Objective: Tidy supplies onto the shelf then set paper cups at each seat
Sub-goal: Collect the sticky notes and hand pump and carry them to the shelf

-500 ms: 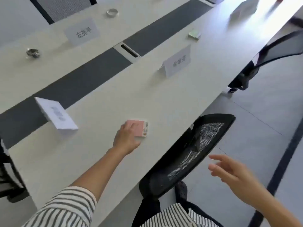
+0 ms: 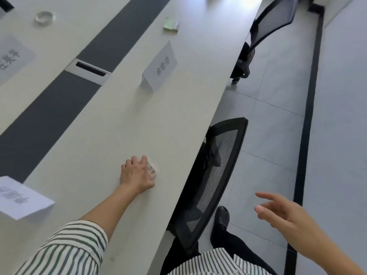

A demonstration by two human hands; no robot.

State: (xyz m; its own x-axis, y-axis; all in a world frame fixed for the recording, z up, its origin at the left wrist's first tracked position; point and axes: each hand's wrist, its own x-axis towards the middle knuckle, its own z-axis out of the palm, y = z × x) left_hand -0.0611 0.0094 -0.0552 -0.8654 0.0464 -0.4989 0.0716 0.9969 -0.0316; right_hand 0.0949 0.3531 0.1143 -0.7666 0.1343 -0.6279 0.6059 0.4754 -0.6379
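My sleeve (image 2: 65, 249) is striped cloth; the table (image 2: 123, 120) looks smooth and matt; the chair (image 2: 218, 155) is black mesh; the pack (image 2: 152, 172) I grip looks like smooth card.

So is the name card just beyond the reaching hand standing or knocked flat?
Standing: the name card sits as a folded tent on the table, its printed face sloping up from the near edge.
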